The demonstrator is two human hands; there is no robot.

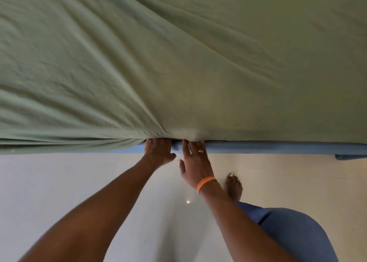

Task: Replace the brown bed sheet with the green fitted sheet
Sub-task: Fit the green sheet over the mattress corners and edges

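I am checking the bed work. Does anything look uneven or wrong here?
The green fitted sheet is bunched into folds left of the hands. There its hem hangs over the blue edge, which is bare to the right.

Pale floor point(59, 192); blue bed frame point(278, 148); orange wristband point(205, 183); bare foot point(234, 186); blue trouser leg point(294, 234)
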